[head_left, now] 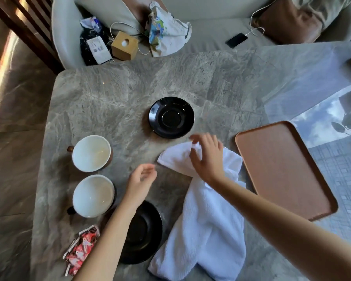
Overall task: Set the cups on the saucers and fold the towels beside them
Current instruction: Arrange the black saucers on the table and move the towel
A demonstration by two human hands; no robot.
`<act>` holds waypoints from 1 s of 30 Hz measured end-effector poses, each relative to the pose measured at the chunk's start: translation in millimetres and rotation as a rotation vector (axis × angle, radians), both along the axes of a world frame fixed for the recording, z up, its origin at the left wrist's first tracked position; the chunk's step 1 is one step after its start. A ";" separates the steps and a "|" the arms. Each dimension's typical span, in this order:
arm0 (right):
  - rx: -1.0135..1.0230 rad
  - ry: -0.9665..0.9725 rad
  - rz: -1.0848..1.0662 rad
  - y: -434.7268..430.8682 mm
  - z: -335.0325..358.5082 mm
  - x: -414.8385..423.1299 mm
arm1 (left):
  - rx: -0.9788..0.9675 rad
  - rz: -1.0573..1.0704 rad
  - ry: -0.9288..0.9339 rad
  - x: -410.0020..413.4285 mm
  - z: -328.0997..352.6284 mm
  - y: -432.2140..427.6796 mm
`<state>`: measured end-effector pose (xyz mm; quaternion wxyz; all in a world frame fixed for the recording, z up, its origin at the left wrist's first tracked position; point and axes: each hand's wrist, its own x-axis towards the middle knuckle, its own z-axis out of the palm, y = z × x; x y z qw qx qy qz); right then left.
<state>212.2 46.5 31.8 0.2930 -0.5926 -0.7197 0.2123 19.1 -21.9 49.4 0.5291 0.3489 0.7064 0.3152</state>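
Progress: early, neither part of the task done. Both cups stand bare on the counter at left, the far cup just beyond the near cup, neither on a saucer. Far saucer sits empty at mid-counter, well apart from the cups. Near saucer is also empty, just right of the near cup and partly hidden under the left forearm. The white towel lies unfolded in a rumpled heap running from the near edge up toward the far saucer; cannot tell whether it is one cloth or two. Right hand rests on the towel's far end, fingers curled and pinching the fabric at its far edge, just near of the far saucer. Left hand hovers over bare counter between the cups and the towel, fingers loosely curled, holding nothing, just clear of the towel's left corner. Left to do: both cups onto saucers, all folding. A brown tray lies right of the towel; red sachets lie near left.
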 end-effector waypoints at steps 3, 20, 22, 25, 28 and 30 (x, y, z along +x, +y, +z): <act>-0.088 0.044 0.305 -65.1 7.8 5.0 | -0.005 -0.181 0.167 -14.7 -1.5 -30.1; -1.156 -0.072 0.540 -190.4 -15.8 13.5 | 0.074 -0.571 0.743 -41.5 -32.5 -84.1; -1.094 0.000 0.457 -188.7 -15.1 9.8 | 0.065 -0.574 0.757 -44.9 -32.1 -86.3; -0.995 0.121 0.314 -183.5 -14.0 3.3 | 0.049 -0.551 0.715 -48.8 -32.5 -90.6; -0.894 0.189 0.193 -173.9 -15.3 0.2 | 0.073 -0.521 0.674 -51.0 -36.8 -101.1; -0.863 0.211 0.149 -166.5 -18.6 -0.7 | 0.068 -0.485 0.623 -52.1 -41.2 -109.0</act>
